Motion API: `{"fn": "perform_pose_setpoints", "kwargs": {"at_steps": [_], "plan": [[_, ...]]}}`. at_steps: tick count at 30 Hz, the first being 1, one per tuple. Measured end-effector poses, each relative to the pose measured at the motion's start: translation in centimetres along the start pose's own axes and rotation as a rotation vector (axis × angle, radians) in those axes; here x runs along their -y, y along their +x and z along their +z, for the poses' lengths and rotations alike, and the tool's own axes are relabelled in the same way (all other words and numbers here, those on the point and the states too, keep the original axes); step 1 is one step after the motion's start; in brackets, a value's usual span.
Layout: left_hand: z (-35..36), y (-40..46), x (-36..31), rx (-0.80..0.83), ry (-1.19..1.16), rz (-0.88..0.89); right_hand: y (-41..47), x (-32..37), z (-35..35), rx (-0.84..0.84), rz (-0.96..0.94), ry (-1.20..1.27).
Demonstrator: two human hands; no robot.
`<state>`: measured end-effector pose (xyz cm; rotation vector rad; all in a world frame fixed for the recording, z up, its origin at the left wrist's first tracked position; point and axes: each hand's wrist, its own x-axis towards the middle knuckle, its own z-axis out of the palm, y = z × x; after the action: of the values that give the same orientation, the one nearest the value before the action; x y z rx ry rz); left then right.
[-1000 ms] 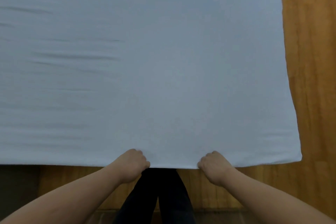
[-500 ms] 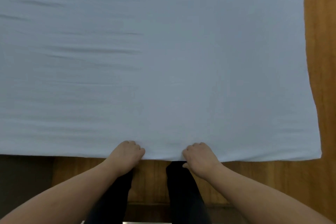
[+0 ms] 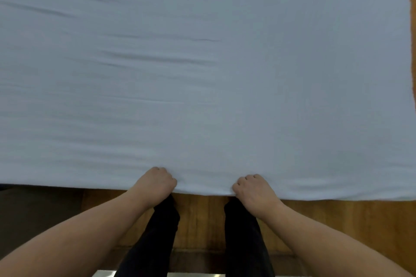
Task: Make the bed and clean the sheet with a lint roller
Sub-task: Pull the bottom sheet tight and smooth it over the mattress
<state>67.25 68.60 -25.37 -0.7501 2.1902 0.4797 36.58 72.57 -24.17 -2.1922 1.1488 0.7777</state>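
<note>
A pale blue-white sheet (image 3: pixel 225 78) covers the bed and fills most of the view, with shallow creases across its left half. Its near hem runs along the bottom edge of the bed. My left hand (image 3: pixel 155 183) grips that hem with curled fingers, left of centre. My right hand (image 3: pixel 252 189) grips the same hem a little to the right, knuckles up. No lint roller is in view.
A wooden floor (image 3: pixel 200 220) lies below the bed's near edge and shows as a strip at the far right (image 3: pixel 413 7). My legs in black trousers (image 3: pixel 157 238) stand between my arms. A dark patch (image 3: pixel 33 209) sits at the lower left.
The view and both hands have shifted left along the hem, so the sheet's right edge now sits at the frame's border. My feet stand further apart. Both hands keep their grip.
</note>
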Motion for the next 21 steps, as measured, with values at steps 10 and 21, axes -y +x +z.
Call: {"fn": "perform_pose_setpoints", "kwargs": {"at_steps": [10,21], "plan": [[-0.3,-0.2,0.9,-0.009,-0.046,0.117,0.7,0.4,-2.2,0.132,0.062,-0.165],[0.3,-1.0,0.7,-0.041,-0.128,0.078,0.2,0.2,-2.9,0.162,-0.088,-0.183]]}}
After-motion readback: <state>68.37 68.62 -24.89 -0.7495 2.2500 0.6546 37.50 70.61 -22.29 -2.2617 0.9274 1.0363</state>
